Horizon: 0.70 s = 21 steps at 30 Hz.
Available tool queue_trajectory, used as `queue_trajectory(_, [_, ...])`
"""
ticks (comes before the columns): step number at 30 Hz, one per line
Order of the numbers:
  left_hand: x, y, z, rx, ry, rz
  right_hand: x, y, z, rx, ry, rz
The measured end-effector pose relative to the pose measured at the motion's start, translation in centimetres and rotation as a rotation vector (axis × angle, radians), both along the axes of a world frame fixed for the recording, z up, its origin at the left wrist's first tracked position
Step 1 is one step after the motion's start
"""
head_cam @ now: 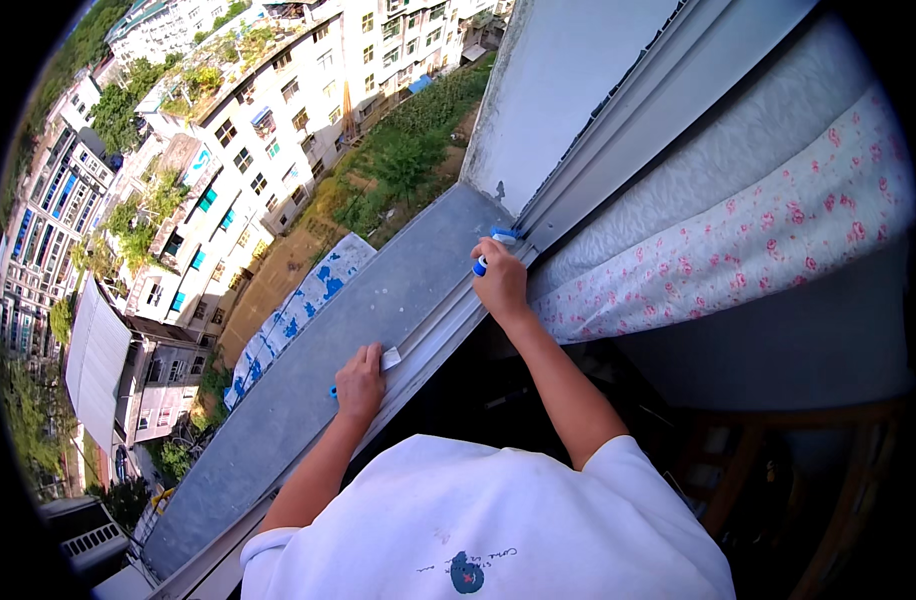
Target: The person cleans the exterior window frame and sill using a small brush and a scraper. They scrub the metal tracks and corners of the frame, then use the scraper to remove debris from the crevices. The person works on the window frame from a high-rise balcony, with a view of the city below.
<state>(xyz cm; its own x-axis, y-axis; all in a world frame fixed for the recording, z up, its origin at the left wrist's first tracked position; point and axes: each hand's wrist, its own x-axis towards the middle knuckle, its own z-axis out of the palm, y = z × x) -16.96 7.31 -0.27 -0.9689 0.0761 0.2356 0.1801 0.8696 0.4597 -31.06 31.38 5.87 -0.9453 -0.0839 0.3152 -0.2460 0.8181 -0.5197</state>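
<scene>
My right hand is closed around the blue and white handle of a small brush. The brush's blue end lies at the corner where the white window track meets the upright frame. My left hand rests on the grey outer sill beside the track. A small white piece, perhaps a scraper blade or folded paper, shows at its fingertips. A bit of blue shows at that hand's other side; whether both belong to one held tool is hidden by the fingers.
White curtains with pink flowers hang at the right, by the upright window frame. A pale outer wall bounds the sill's far end. Beyond the sill's edge is a high drop to buildings and trees. Dark wooden furniture stands inside.
</scene>
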Motion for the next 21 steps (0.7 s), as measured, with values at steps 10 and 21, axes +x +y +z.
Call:
queue_trajectory(10, [0.0, 0.1, 0.3, 0.000, 0.000, 0.000, 0.1, -0.2, 0.8, 0.039, -0.158, -0.047])
queue_trajectory(21, [0.0, 0.0, 0.0, -0.003, -0.041, 0.000, 0.9, 0.9, -0.7, -0.025, 0.051, -0.048])
